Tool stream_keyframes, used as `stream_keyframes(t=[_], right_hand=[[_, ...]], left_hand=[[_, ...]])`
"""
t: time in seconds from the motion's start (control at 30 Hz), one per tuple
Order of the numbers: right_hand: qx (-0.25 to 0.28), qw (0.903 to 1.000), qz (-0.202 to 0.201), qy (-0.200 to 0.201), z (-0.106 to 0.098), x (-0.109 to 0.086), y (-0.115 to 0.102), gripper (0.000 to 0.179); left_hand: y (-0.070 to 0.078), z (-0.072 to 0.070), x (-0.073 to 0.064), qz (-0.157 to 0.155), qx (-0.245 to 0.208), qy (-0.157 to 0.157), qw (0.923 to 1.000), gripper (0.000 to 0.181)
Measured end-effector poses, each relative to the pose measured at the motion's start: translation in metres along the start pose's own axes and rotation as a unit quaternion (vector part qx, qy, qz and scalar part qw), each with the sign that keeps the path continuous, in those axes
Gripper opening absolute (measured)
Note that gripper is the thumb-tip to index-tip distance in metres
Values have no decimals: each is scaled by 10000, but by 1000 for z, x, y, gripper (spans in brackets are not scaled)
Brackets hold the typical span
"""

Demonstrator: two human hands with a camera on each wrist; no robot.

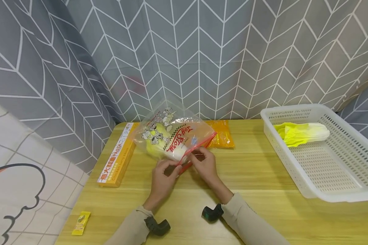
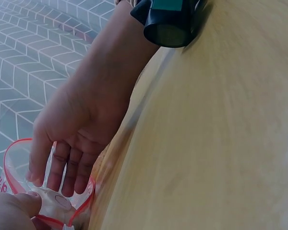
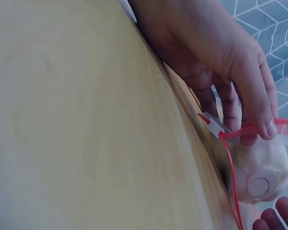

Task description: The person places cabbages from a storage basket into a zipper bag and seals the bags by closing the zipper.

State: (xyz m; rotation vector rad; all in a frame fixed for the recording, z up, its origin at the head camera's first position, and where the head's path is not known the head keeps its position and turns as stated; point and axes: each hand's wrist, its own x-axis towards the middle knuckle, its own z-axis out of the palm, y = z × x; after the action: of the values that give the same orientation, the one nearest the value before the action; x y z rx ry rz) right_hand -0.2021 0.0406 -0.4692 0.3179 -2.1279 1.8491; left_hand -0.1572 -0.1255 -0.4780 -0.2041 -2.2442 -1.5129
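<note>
A clear zip bag (image 1: 184, 134) with a red rim and "Toy Story" print lies across the back of the table. Inside it is a napa cabbage (image 3: 260, 175), its white base turned toward the opening. My left hand (image 1: 162, 180) pinches the red rim near the white slider (image 3: 213, 125). At the other side of the mouth is my right hand (image 1: 207, 166). In the left wrist view its fingers (image 2: 71, 167) look fairly straight at the opening; contact with the cabbage cannot be made out.
A second napa cabbage (image 1: 303, 133) lies in a white perforated basket (image 1: 308, 185) at the right. To the left stands a pasta box (image 1: 118, 156); a yellow sachet (image 1: 81, 223) lies nearer. Behind the bag is an orange packet (image 1: 222, 134). A grey patterned curtain (image 1: 187, 51) hangs behind.
</note>
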Motion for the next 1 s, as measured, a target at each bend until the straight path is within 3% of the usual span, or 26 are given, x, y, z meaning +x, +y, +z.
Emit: stream_keyframes(t=[0.2,0.47,0.73,1.0], right_hand=[[-129,9994,276,-137,-8,2,-3,10],[-426,9949,544,-734,-34,4,-9,19],[-1112,9833,319,-1403,-71,13,-21,28],[-1634,9721,-11,-1683,-111,21,-39,29]], left_hand=[[0,1,0,19,6,16,10000,10],[1,0,0,-27,1,-11,10000,9],[1,-2,-1,-39,-55,30,10000,10],[0,0,0,10,-55,9,10000,10]])
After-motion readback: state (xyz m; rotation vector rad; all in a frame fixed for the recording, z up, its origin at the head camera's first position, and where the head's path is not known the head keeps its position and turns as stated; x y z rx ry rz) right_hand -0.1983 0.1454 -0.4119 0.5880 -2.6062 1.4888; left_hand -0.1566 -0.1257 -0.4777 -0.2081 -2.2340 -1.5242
